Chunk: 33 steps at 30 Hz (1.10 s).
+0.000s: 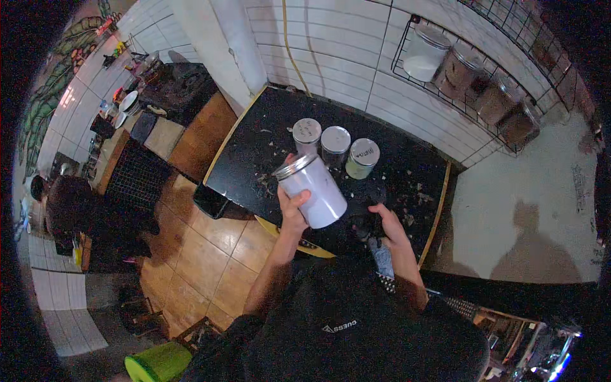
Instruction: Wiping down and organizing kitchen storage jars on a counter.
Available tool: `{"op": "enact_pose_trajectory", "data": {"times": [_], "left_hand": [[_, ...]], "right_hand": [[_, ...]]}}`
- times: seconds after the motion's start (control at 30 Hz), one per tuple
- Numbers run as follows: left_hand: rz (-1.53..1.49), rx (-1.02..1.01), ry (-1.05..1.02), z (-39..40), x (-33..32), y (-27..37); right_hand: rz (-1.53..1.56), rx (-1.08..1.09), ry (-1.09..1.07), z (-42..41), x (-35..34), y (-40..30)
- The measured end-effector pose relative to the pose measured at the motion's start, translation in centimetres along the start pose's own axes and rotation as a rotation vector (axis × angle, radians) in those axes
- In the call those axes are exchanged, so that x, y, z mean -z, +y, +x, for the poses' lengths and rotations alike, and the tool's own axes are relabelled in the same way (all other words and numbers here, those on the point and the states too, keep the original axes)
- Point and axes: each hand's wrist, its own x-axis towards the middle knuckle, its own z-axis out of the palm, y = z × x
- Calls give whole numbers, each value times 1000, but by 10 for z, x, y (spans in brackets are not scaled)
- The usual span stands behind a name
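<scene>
My left hand (293,205) grips a clear jar of pale purple powder (317,196), tilted, its silver screw lid on. My right hand (389,222) is apart from the jar, low over the black tabletop, holding a dark cloth-like item (365,222), its shape unclear. Beyond the held jar, three smaller lidded jars stand close together on the black table (253,148): a pale one (307,131) at left, a dark one (335,141) in the middle, and one with green contents (363,160) at right. Two of their lids bear handwriting.
Crumbs and flakes litter the tabletop. A wire wall rack (405,47) holds several large jars (425,52) at upper right. Another person (90,219) in dark clothes is at a counter on the left. A green bin (157,363) stands at lower left.
</scene>
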Motion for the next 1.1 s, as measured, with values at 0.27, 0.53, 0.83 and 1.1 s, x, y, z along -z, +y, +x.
{"op": "enact_pose_trajectory", "data": {"times": [0.27,0.53,0.83,1.1], "left_hand": [[20,-61,18,0,20,15],[70,-66,20,-10,15,26],[231,149,-161,-25,-16,-23],[791,59,-306,-31,-19,-69]], "right_hand": [[7,-13,-71,47,50,22],[-1119,384,533,75,124,55],[-460,590,-446,23,26,14],[-192,444,-219,70,59,62]]}}
